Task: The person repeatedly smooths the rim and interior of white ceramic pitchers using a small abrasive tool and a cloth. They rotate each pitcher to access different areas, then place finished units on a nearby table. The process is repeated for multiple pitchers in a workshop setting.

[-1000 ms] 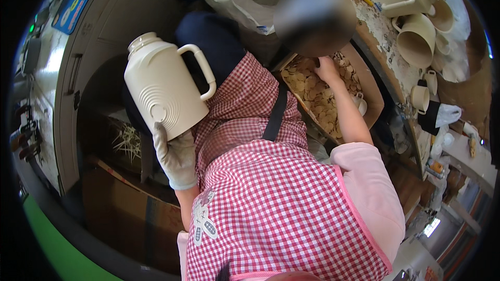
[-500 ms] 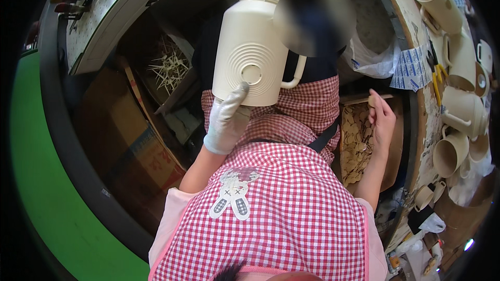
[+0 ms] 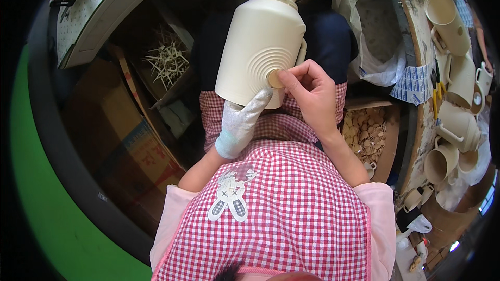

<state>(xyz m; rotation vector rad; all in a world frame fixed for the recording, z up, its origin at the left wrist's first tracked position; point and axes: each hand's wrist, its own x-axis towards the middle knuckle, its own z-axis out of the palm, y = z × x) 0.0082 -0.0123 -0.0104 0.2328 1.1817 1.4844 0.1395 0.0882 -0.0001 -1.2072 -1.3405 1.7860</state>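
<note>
A cream plastic jug body [image 3: 250, 41], with a threaded neck and concentric rings moulded on its side, stands tilted over my lap. My left hand [image 3: 240, 125], in a pale glove, grips it at the base, the thumb lying on the wall below the rings. My bare right hand [image 3: 316, 96] pinches a small round tan disc [image 3: 274, 79] against the middle of the rings. The fingers partly cover that spot, so whether the disc sits in the round recess cannot be seen. Behind my right hand, the jug's handle [image 3: 301, 51] shows only in part.
An open carton of tan discs [image 3: 364, 130] stands by my right forearm. On the worn bench at right lie cream jug bodies [image 3: 448, 21], yellow-handled pliers [image 3: 437, 91] and a printed sheet [image 3: 411, 84]. A box of thin pale sticks [image 3: 166, 60] stands at left.
My right hand has come from over the disc carton to the jug, bringing a disc against its rings. The jug has turned, its rings now facing more to the right.
</note>
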